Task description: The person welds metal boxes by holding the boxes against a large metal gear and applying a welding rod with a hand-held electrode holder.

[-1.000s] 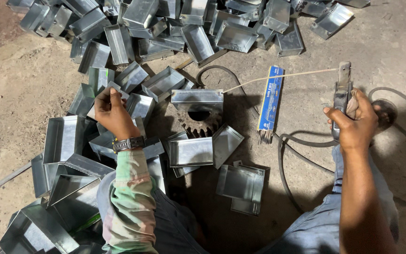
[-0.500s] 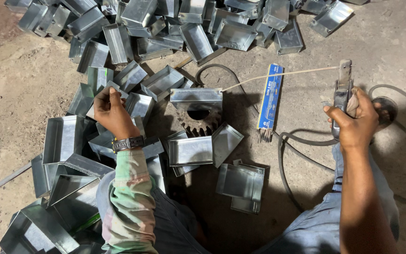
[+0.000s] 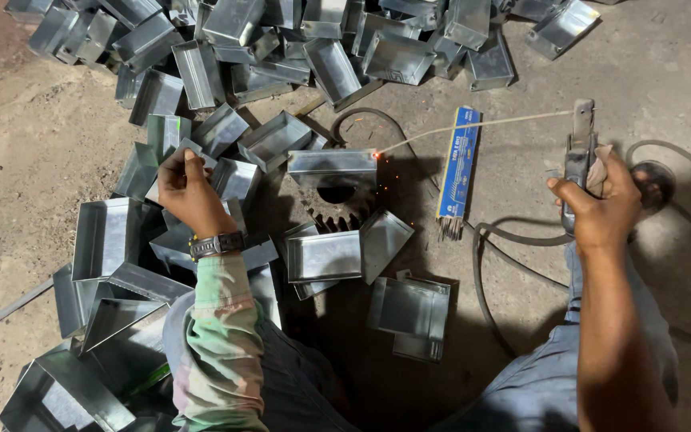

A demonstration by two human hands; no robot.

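Starting at the left, we see our left hand [image 3: 189,192], a watch [image 3: 216,244] on its wrist, resting on a heap of open sheet-metal boxes [image 3: 113,240] on the dirt floor [image 3: 25,160]. Its fingers [image 3: 176,160] curl over the edge of one small box; the view is too crowded to say whether they truly grip it or only press on it.

Just to the right of that hand, well clear of its fingers, a metal box [image 3: 332,168] lies across a toothed gear [image 3: 337,212]. At the box's upper right corner the tip of a long welding rod [image 3: 473,125] meets the metal, and we see a bright point with small sparks [image 3: 377,156] there. In the earlier frames the rod reached the same corner but no glow or sparks showed; hands and boxes have otherwise kept their places.

More boxes lie below the gear, and a blue packet of rods [image 3: 457,172] lies on the floor under the rod's span.

Farther right, the rod runs into an electrode holder [image 3: 580,156], and our right hand [image 3: 601,208] has its fingers closed firmly around the holder's handle, with a scrap of cloth between palm and handle. A dark cable [image 3: 513,240] loops on the floor just below this hand.
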